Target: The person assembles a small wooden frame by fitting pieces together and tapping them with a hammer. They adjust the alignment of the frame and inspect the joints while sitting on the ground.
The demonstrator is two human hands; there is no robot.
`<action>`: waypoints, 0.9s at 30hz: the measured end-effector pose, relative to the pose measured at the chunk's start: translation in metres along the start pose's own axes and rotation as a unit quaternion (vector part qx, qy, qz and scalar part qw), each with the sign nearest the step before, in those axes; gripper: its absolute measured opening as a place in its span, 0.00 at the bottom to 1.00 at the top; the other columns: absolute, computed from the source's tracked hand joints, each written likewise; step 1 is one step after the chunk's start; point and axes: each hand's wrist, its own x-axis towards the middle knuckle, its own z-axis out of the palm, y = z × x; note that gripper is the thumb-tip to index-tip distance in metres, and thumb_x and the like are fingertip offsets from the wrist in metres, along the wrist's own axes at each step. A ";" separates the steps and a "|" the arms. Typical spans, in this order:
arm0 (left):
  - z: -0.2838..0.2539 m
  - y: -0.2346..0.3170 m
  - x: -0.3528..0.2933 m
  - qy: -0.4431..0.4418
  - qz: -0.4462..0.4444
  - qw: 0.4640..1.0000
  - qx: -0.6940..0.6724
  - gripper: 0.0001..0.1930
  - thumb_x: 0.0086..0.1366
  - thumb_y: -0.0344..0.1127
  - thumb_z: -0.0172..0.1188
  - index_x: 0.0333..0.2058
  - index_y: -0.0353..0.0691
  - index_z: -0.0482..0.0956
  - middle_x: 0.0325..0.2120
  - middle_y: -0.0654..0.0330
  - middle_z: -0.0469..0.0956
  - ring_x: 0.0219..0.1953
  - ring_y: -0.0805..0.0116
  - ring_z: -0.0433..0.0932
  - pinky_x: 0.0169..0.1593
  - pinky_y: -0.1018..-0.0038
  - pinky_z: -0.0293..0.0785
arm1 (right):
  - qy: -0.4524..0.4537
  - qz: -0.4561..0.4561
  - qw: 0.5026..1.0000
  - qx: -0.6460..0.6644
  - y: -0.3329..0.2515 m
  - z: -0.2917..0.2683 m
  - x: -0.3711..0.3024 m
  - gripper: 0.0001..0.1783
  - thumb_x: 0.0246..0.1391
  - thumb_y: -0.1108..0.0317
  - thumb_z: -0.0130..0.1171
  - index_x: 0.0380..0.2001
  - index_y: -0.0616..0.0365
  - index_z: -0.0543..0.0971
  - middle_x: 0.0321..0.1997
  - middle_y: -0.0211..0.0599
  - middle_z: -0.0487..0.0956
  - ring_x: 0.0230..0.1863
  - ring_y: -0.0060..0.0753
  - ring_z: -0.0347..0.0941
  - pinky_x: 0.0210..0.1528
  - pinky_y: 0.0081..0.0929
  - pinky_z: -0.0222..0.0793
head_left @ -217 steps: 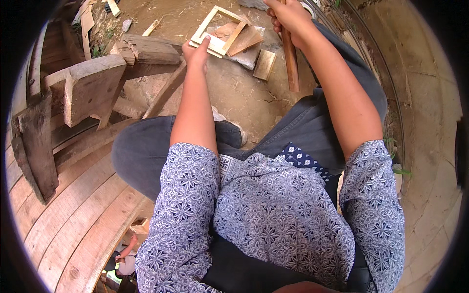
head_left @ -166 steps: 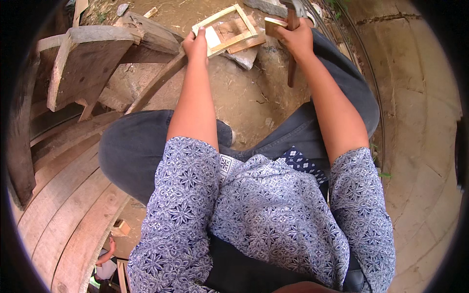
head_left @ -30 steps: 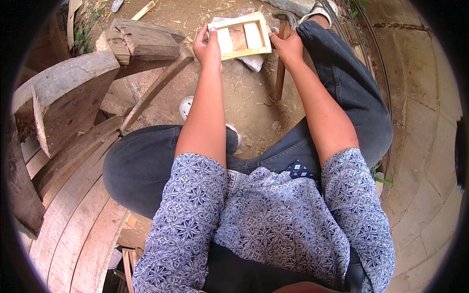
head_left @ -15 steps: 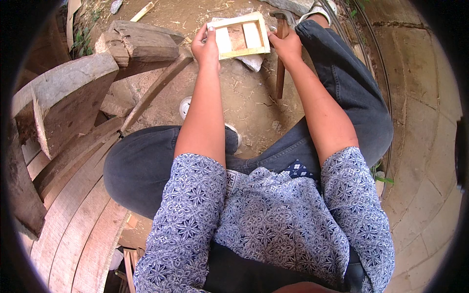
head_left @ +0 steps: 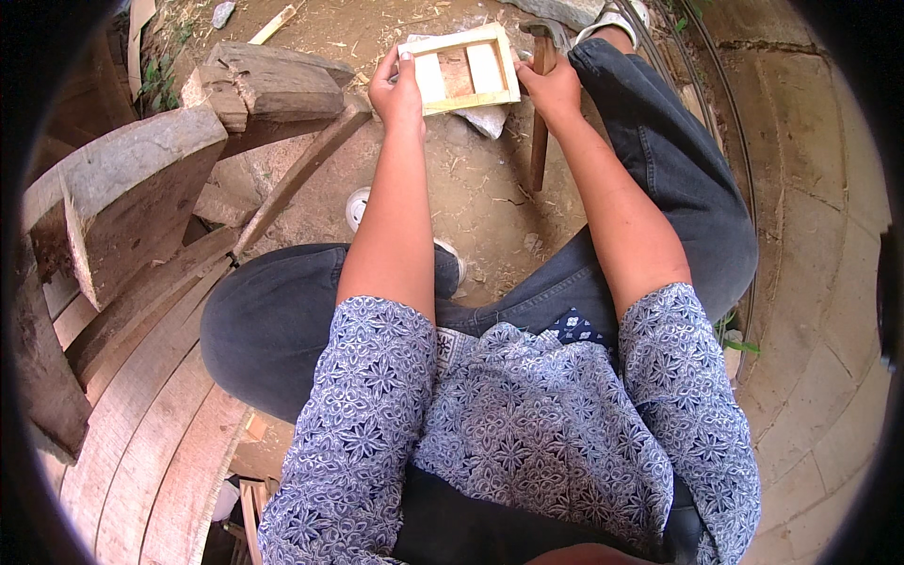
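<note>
A small rectangular wooden frame (head_left: pixel 461 100) of pale strips, with two slats across its back and a gap between them, is held out in front of me. My left hand (head_left: pixel 399 91) is closed round its left end, thumb on the upper face. On the other side, my right hand (head_left: pixel 556 89) is closed round a claw hammer (head_left: pixel 540 155), head up and wooden handle hanging down. The fingertips of that hand come to the frame's right edge; whether they press on it I cannot tell. A pale stone (head_left: pixel 486 121) shows beneath the frame.
Rough timber blocks (head_left: pixel 273 85) and a slanting wooden bar (head_left: pixel 301 179) stand at the left. Long planks (head_left: pixel 151 452) lie at the lower left. Wood shavings are scattered on the dirt ground (head_left: pixel 480 217). Thin rods (head_left: pixel 730 104) run beside my right leg, along paving (head_left: pixel 810 235).
</note>
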 end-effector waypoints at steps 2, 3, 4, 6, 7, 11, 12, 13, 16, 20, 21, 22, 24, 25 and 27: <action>0.000 0.000 0.000 0.001 -0.001 1.000 0.000 0.19 0.68 0.32 0.59 0.56 0.33 0.76 0.40 0.57 0.78 0.39 0.72 0.79 0.42 0.76 0.75 | 0.002 0.003 1.000 -0.013 -0.001 0.000 0.000 0.21 0.42 0.55 0.72 0.34 0.59 0.81 0.33 0.46 0.84 0.37 0.47 0.82 0.44 0.40 0.75; -0.001 0.000 0.000 -0.002 -0.006 1.000 0.008 0.20 0.68 0.33 0.59 0.57 0.33 0.75 0.42 0.56 0.79 0.41 0.71 0.78 0.45 0.75 0.75 | 0.004 0.004 1.000 -0.019 -0.002 0.000 -0.001 0.21 0.42 0.55 0.72 0.35 0.59 0.81 0.33 0.46 0.84 0.37 0.47 0.82 0.44 0.40 0.75; -0.002 0.000 0.000 -0.004 -0.010 1.000 0.016 0.20 0.69 0.33 0.59 0.58 0.33 0.74 0.44 0.55 0.79 0.43 0.69 0.78 0.47 0.75 0.75 | 0.000 0.004 1.000 -0.013 -0.004 0.000 -0.001 0.21 0.42 0.55 0.72 0.35 0.59 0.81 0.33 0.46 0.84 0.37 0.47 0.82 0.44 0.40 0.75; -0.003 -0.002 0.001 -0.004 -0.003 1.000 0.014 0.20 0.69 0.33 0.59 0.58 0.33 0.74 0.44 0.55 0.79 0.43 0.70 0.78 0.47 0.75 0.75 | -0.007 0.003 1.000 0.000 -0.007 -0.001 -0.002 0.21 0.42 0.55 0.72 0.35 0.59 0.81 0.33 0.46 0.84 0.37 0.47 0.82 0.43 0.40 0.75; -0.003 -0.001 0.001 -0.006 0.000 1.000 0.014 0.20 0.69 0.33 0.59 0.58 0.33 0.74 0.44 0.55 0.79 0.43 0.70 0.78 0.47 0.75 0.75 | -0.005 0.001 1.000 -0.008 -0.006 -0.001 -0.002 0.21 0.42 0.55 0.72 0.35 0.59 0.81 0.33 0.46 0.84 0.37 0.47 0.82 0.43 0.39 0.75; -0.001 0.001 -0.001 -0.003 -0.002 1.000 0.017 0.21 0.68 0.34 0.60 0.57 0.34 0.75 0.42 0.56 0.79 0.42 0.70 0.78 0.46 0.75 0.75 | -0.001 0.000 1.000 -0.017 -0.005 -0.002 -0.001 0.21 0.42 0.55 0.72 0.35 0.59 0.81 0.33 0.45 0.84 0.38 0.46 0.82 0.43 0.39 0.75; -0.001 0.001 -0.002 -0.003 -0.003 1.000 0.018 0.21 0.68 0.35 0.60 0.57 0.34 0.75 0.41 0.57 0.79 0.42 0.70 0.78 0.45 0.75 0.75 | 0.000 0.000 1.000 -0.013 -0.005 -0.003 -0.002 0.21 0.42 0.55 0.72 0.35 0.59 0.81 0.33 0.45 0.84 0.38 0.46 0.82 0.43 0.39 0.75; -0.002 0.001 -0.002 -0.001 -0.003 1.000 0.019 0.21 0.67 0.35 0.61 0.57 0.34 0.74 0.40 0.57 0.79 0.42 0.70 0.78 0.45 0.75 0.75 | -0.003 -0.001 1.000 -0.006 -0.006 -0.003 -0.002 0.22 0.42 0.54 0.72 0.35 0.60 0.81 0.33 0.46 0.84 0.38 0.47 0.82 0.44 0.40 0.75; -0.005 -0.008 0.006 0.024 0.016 0.999 0.030 0.23 0.67 0.36 0.61 0.58 0.33 0.73 0.39 0.57 0.78 0.41 0.70 0.78 0.45 0.74 0.75 | 0.000 -0.001 1.000 -0.008 -0.007 -0.002 -0.003 0.26 0.42 0.50 0.71 0.35 0.62 0.81 0.33 0.50 0.83 0.37 0.48 0.82 0.44 0.41 0.75; -0.004 -0.013 0.009 0.037 0.009 0.998 0.046 0.24 0.66 0.38 0.63 0.55 0.28 0.73 0.40 0.54 0.79 0.41 0.69 0.78 0.44 0.74 0.75 | 0.015 0.018 1.000 -0.003 -0.005 0.000 0.002 0.33 0.41 0.43 0.72 0.34 0.65 0.80 0.33 0.53 0.83 0.37 0.48 0.82 0.44 0.40 0.75; -0.005 -0.014 0.009 0.022 0.000 0.999 0.038 0.23 0.65 0.38 0.63 0.53 0.27 0.74 0.39 0.54 0.79 0.40 0.69 0.78 0.43 0.74 0.74 | 0.013 0.024 0.999 0.018 -0.004 0.000 0.002 0.35 0.40 0.41 0.72 0.34 0.66 0.80 0.33 0.53 0.83 0.36 0.48 0.82 0.44 0.40 0.75; -0.007 -0.015 0.011 0.011 -0.008 0.999 0.031 0.22 0.65 0.38 0.64 0.51 0.27 0.75 0.39 0.54 0.79 0.39 0.69 0.78 0.43 0.74 0.74 | 0.004 0.022 1.000 0.007 -0.010 0.000 0.000 0.35 0.39 0.40 0.73 0.34 0.65 0.80 0.33 0.52 0.83 0.36 0.46 0.82 0.44 0.39 0.75; -0.011 -0.010 0.008 0.015 -0.003 0.999 0.046 0.23 0.65 0.38 0.64 0.51 0.25 0.75 0.40 0.54 0.79 0.39 0.69 0.78 0.43 0.74 0.74 | -0.014 0.018 1.000 -0.011 -0.027 -0.003 -0.009 0.36 0.36 0.39 0.74 0.34 0.64 0.80 0.33 0.50 0.83 0.35 0.44 0.82 0.43 0.37 0.76; -0.011 -0.009 0.007 0.013 -0.003 0.999 0.052 0.23 0.65 0.38 0.64 0.51 0.25 0.75 0.40 0.53 0.79 0.39 0.69 0.78 0.43 0.74 0.74 | -0.021 0.019 0.999 -0.020 -0.026 -0.004 -0.008 0.36 0.36 0.40 0.75 0.34 0.64 0.80 0.32 0.49 0.83 0.35 0.43 0.82 0.43 0.37 0.76; -0.007 -0.009 0.008 0.016 -0.003 0.998 0.056 0.22 0.65 0.38 0.64 0.51 0.25 0.75 0.40 0.53 0.79 0.40 0.69 0.78 0.43 0.74 0.74 | -0.034 0.022 0.999 -0.036 -0.026 -0.005 -0.005 0.35 0.34 0.41 0.77 0.33 0.63 0.80 0.32 0.47 0.84 0.34 0.42 0.82 0.42 0.36 0.76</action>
